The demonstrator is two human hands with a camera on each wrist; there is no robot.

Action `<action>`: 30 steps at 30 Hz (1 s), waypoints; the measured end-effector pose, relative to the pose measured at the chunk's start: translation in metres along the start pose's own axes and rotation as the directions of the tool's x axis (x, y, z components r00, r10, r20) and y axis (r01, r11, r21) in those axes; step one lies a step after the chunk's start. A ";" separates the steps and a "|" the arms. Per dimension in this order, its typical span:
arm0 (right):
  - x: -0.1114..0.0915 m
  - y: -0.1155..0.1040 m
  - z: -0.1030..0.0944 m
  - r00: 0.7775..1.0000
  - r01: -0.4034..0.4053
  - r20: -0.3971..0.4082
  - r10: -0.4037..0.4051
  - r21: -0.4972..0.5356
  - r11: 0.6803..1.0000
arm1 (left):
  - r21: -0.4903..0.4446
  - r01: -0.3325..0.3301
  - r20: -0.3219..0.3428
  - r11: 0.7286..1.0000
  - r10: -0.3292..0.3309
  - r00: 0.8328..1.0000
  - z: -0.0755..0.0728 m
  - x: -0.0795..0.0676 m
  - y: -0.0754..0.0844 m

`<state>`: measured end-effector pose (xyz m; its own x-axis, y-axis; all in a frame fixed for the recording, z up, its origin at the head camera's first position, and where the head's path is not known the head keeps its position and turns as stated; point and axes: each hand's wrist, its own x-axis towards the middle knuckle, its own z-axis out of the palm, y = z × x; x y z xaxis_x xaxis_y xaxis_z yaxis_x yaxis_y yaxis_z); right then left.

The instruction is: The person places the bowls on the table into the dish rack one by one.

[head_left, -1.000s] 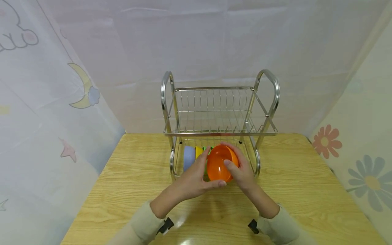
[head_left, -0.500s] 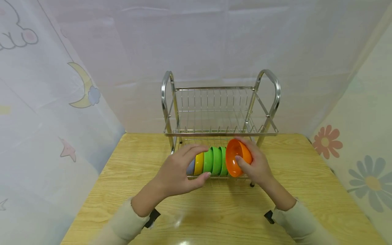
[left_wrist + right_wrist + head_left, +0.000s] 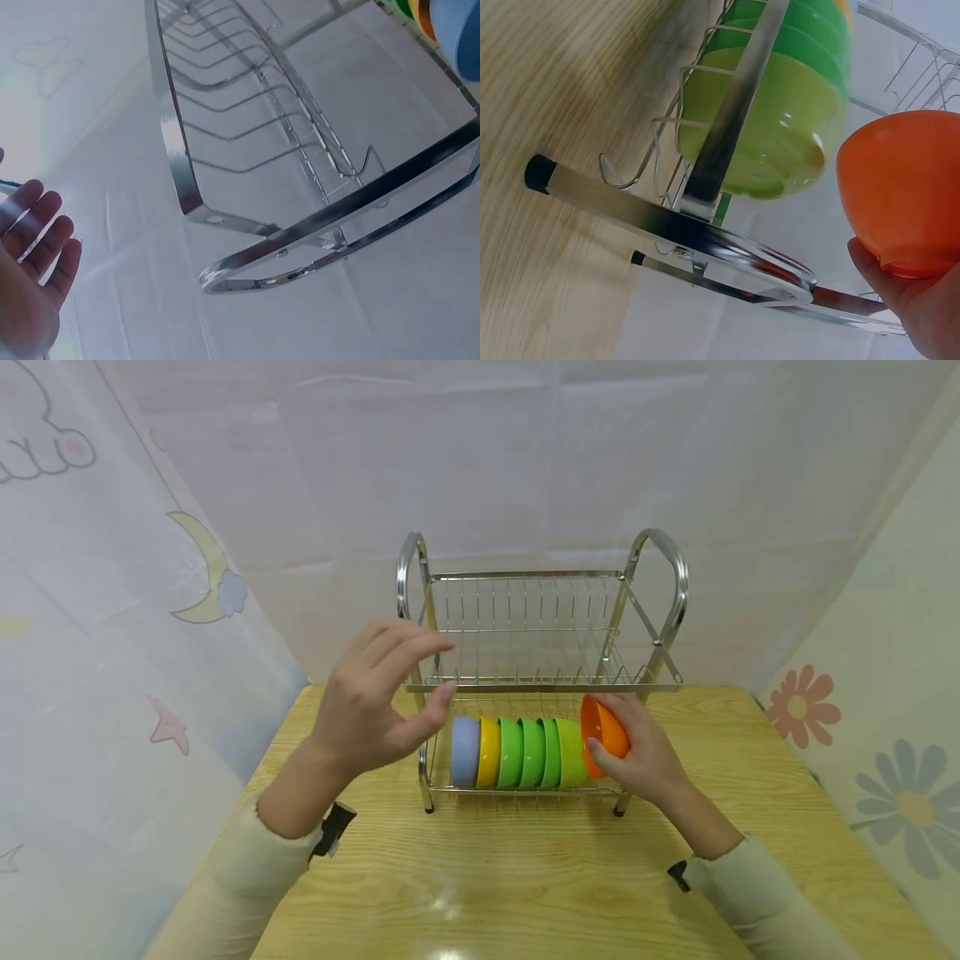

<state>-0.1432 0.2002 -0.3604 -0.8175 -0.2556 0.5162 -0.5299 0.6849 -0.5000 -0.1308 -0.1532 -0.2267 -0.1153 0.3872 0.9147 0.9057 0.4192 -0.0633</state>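
An orange bowl (image 3: 609, 737) is tilted on its side in my right hand (image 3: 647, 752), thumb at its rim and fingers behind it. It stands at the right end of a row of bowls on the lower shelf of a metal dish rack (image 3: 543, 688). Beside it in the row is a yellow-green bowl (image 3: 761, 127), then several green bowls (image 3: 531, 753), a yellow bowl (image 3: 489, 753) and a light blue bowl (image 3: 464, 752) at the left end. My left hand (image 3: 375, 697) is raised in front of the rack's left side, fingers spread from the thumb, holding nothing.
The upper shelf (image 3: 525, 610) of the rack has wire dividers and curved side handles (image 3: 663, 577). The rack stands on a wooden table (image 3: 480, 868). Printed cloth walls (image 3: 480, 468) close in the back and both sides.
My right hand has carried the orange bowl rightward to the end of the row. My left hand has let go of the bowl and moved left and up, uncovering the row.
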 end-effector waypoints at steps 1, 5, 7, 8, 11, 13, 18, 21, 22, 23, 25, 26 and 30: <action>0.000 0.001 0.000 1.000 -0.002 0.005 0.002 -0.015 1.000 | 0.013 0.020 -0.003 1.000 -0.020 1.000 -0.001 0.004 -0.005; 0.002 0.006 0.001 1.000 -0.001 0.024 0.003 -0.071 0.998 | 0.068 0.115 0.022 0.991 -0.117 0.993 -0.001 0.018 -0.025; 0.002 0.009 0.002 1.000 0.001 0.027 0.002 -0.097 0.995 | 0.097 0.152 0.050 0.984 -0.158 0.986 0.001 0.023 -0.035; 0.002 0.010 0.002 1.000 0.002 0.030 0.002 -0.109 0.994 | 0.109 0.167 0.061 0.980 -0.174 0.983 0.003 0.025 -0.040; 0.002 0.013 0.003 0.999 -0.010 0.052 0.017 -0.135 0.991 | 0.129 0.206 0.075 0.970 -0.216 0.973 0.011 0.028 -0.053; 0.001 0.016 0.004 0.998 -0.003 0.065 0.013 -0.156 0.988 | 0.134 0.239 0.081 0.962 -0.251 0.965 0.016 0.029 -0.060; 0.001 0.023 0.010 0.994 0.078 0.086 -0.060 -0.225 0.971 | 0.182 0.365 0.138 0.913 -0.391 0.910 0.024 0.034 -0.073; 0.001 0.026 0.014 0.990 0.120 0.098 -0.097 -0.264 0.957 | 0.231 0.443 0.197 0.866 -0.488 0.851 0.027 0.038 -0.080; 0.001 0.027 0.016 0.989 0.132 0.100 -0.108 -0.274 0.953 | 0.247 0.464 0.216 0.851 -0.515 0.830 0.028 0.039 -0.083; 0.001 0.027 0.017 0.988 0.141 0.104 -0.116 -0.281 0.949 | 0.260 0.483 0.234 0.836 -0.540 0.809 0.029 0.040 -0.085; 0.001 0.029 0.020 0.986 0.154 0.111 -0.126 -0.288 0.945 | 0.281 0.515 0.260 0.810 -0.581 0.771 0.032 0.042 -0.089; 0.001 0.030 0.021 0.985 0.156 0.115 -0.128 -0.291 0.944 | 0.289 0.526 0.270 0.800 -0.595 0.757 0.033 0.044 -0.091; 0.001 0.033 0.025 0.984 0.152 0.131 -0.118 -0.291 0.945 | 0.310 0.557 0.292 0.770 -0.635 0.715 0.039 0.047 -0.100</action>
<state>-0.1670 0.2052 -0.3939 -0.7717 -0.4219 0.4759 -0.5591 0.8067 -0.1915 -0.2423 -0.1447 -0.1925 -0.7766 0.2504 0.5781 0.5070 0.7932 0.3374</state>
